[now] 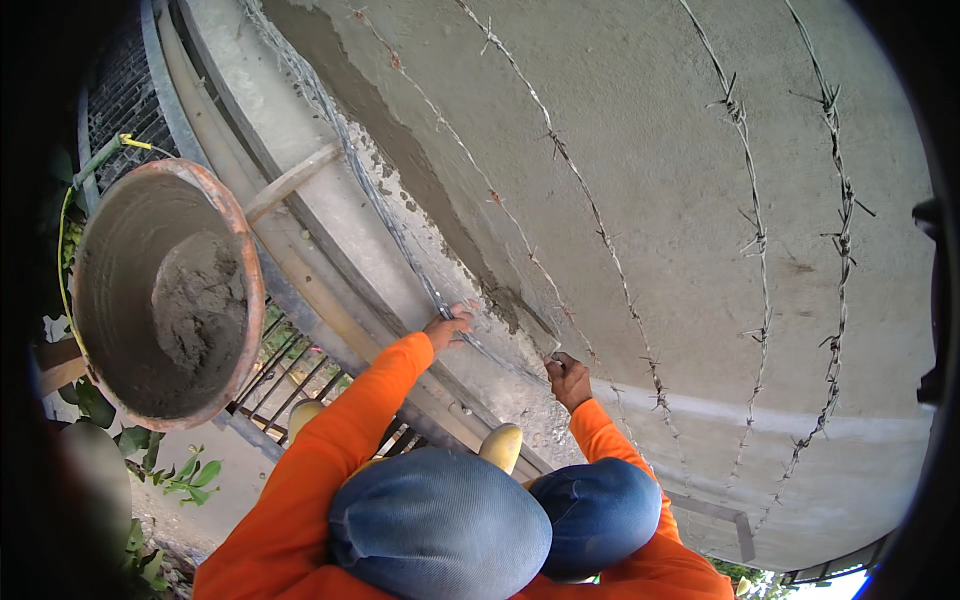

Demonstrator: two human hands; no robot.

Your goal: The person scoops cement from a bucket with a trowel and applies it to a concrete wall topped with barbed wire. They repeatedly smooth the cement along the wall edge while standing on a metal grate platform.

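Trowel (535,316) at the base of a grey plastered wall (700,250), its handle pinched in the fingers of a worker's right hand (569,382). The left hand (450,328), fingers parted, lies over twisted wires (385,215) along the concrete ledge (310,190); whether it grips them cannot be told. Barbed wire (605,235) runs before the wall; far left, a bucket (110,290) holds grey mortar (200,300).

From the wearer's head, one wide fisheye looks down close over the knees (440,520) toward a grey wall (665,200).
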